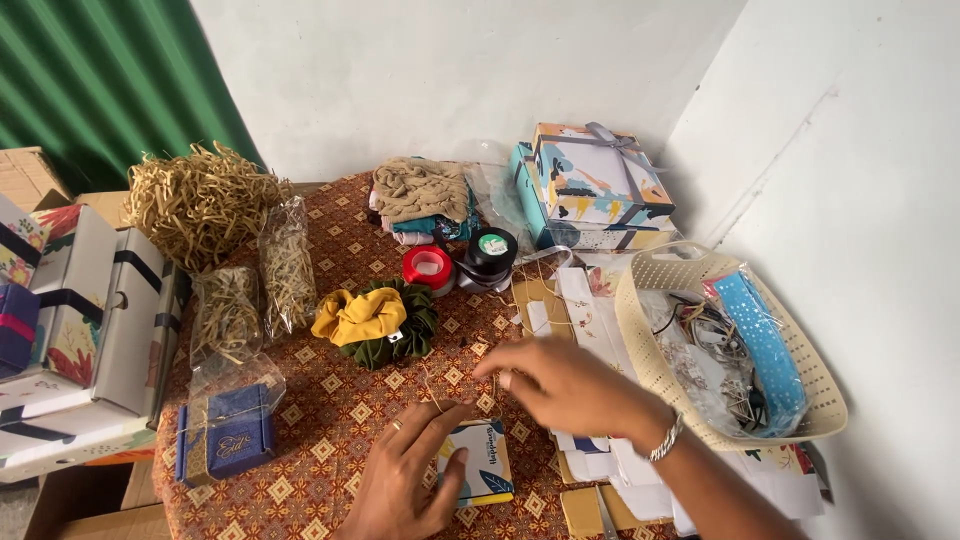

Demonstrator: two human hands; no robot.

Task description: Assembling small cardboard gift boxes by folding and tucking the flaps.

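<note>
A small flat printed card with a blue and yellow leaf corner (480,462) is pressed down under the spread fingers of the left hand (405,480). A thin pale string (432,392) is pinched between thumb and forefinger of the right hand (570,385), just above the card; the other fingers are loosely curled. Just beyond the fingertips, yellow and green fabric scrunchies (375,320) are seen. Right of the right hand, a cream perforated plastic basket (640,340) is placed. Left of the left hand, a dark blue gift box (228,435) is set on the brown patterned tablecloth (330,420).
</note>
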